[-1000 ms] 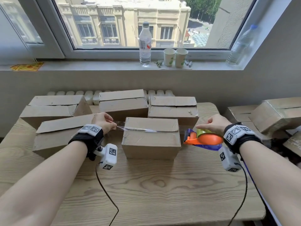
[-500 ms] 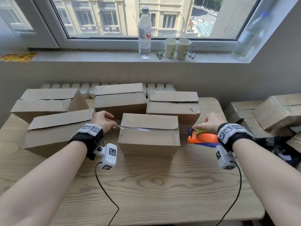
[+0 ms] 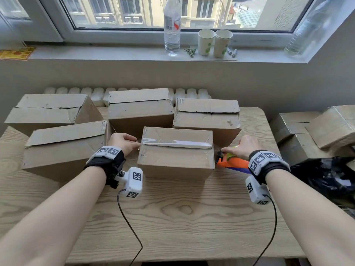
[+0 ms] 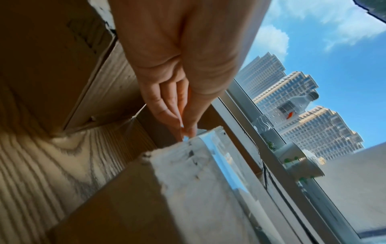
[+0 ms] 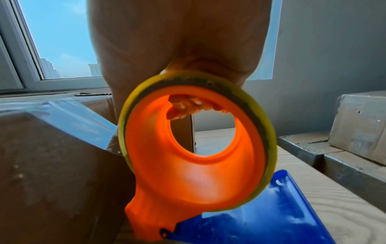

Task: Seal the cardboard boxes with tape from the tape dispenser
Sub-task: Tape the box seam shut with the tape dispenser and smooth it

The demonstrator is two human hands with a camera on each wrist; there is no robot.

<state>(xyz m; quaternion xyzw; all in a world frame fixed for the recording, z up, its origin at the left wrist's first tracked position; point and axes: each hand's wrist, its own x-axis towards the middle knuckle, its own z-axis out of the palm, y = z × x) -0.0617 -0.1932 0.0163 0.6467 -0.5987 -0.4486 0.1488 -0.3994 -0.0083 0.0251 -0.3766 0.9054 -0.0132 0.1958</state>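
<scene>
Left hand (image 3: pixel 123 142) pinches tape (image 3: pixel 175 144) lying left-right; right hand (image 3: pixel 243 145) grips dispenser (image 3: pixel 230 163).

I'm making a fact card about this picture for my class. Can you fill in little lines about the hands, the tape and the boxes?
left hand: left hand pinches the tape end at the left edge of the front box
right hand: right hand grips the tape dispenser at the box's right edge
tape: clear tape runs across the top seam of the front box
other boxes: four more on the table, no tape seen on their seams
windowsill: water bottle, two paper cups
</scene>
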